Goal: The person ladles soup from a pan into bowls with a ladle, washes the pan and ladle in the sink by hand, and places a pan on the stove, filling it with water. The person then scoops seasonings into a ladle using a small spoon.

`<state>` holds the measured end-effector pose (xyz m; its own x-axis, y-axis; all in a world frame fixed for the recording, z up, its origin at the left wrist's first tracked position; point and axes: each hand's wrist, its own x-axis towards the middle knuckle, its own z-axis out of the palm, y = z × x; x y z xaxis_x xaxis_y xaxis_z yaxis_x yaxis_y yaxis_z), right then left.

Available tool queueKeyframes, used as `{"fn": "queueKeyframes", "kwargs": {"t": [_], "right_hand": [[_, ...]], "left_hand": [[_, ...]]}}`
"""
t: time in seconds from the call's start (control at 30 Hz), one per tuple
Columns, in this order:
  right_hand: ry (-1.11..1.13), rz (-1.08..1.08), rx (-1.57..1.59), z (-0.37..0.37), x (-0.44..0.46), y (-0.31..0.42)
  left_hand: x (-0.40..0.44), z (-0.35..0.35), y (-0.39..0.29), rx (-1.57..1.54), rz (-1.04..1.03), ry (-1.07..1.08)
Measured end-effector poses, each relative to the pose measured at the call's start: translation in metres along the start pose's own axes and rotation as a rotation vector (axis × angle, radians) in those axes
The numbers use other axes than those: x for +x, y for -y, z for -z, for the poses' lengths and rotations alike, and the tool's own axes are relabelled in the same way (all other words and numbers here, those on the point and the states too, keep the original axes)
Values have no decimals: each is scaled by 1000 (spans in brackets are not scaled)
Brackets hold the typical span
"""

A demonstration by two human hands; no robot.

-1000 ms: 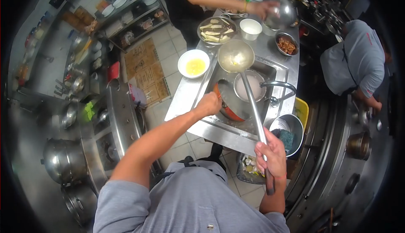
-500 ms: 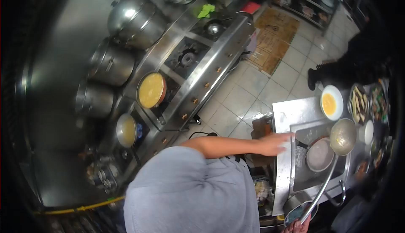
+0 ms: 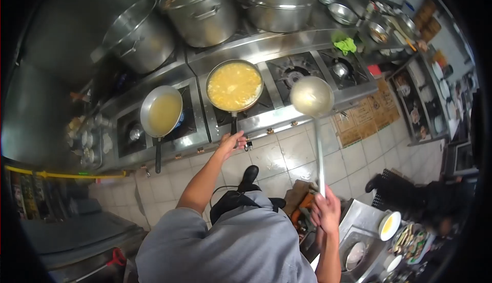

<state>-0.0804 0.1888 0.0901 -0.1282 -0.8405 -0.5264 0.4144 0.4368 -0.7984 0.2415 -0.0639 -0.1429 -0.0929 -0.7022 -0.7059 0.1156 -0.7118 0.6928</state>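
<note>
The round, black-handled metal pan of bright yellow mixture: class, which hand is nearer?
Left. The left hand is at the black handle of the pan; the right hand is farther away, lower right in the picture, holding a long-handled silver metal ladle.

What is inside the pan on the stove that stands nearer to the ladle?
Inside the pan is a yellow, egg-like mixture with paler patches. It covers the pan's bottom, so that cannot be seen.

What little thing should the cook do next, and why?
Maybe grip the black handle firmly with the left hand to steady the pan: that hand is at the handle, yellow mixture covers the pan's inside, and the right hand holds the ladle.
</note>
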Motion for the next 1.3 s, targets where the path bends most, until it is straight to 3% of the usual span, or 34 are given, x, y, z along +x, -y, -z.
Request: {"fn": "queueKeyframes", "kwargs": {"t": [0.07, 0.17, 0.23, 0.3, 0.4, 0.53, 0.57, 0.6, 0.67, 0.7, 0.73, 0.83, 0.97, 1.2, 1.3], "right_hand": [[78, -15, -311, -33, 67, 2], [122, 561, -862, -67, 171, -36], [123, 657, -1019, -114, 203, -26], [116, 406, -1343, -147, 224, -18], [61, 345, -1585, -161, 248, -28], [86, 394, -1428, -158, 237, -56], [51, 575, -1383, -156, 235, -68], [46, 571, -1391, -163, 233, -64], [163, -81, -748, -193, 220, -39], [134, -265, -441, -217, 207, -17], [131, -268, -439, -217, 210, -19], [148, -414, -31, -216, 217, -24], [153, -392, -46, -226, 213, -17], [143, -141, -506, -214, 225, -2], [101, 314, -1185, -205, 237, 9]], "left_hand": [[23, 13, 6, -181, 85, 83], [22, 14, 2, -245, 26, 178], [25, 15, 4, -295, 58, 174], [26, 10, 6, -323, 59, 147], [27, 7, 10, -339, 42, 141], [21, 4, 3, -298, 38, 102], [22, 4, 2, -303, 43, 110], [23, 6, 3, -280, 44, 122], [24, 6, 2, -256, 50, 135], [22, 7, 0, -249, 53, 143], [21, 8, 0, -243, 56, 148], [21, 10, 1, -290, 63, 192], [24, 15, 2, -296, 63, 200], [28, 13, 3, -367, 67, 181], [27, 12, -3, -348, 89, 169]]}}
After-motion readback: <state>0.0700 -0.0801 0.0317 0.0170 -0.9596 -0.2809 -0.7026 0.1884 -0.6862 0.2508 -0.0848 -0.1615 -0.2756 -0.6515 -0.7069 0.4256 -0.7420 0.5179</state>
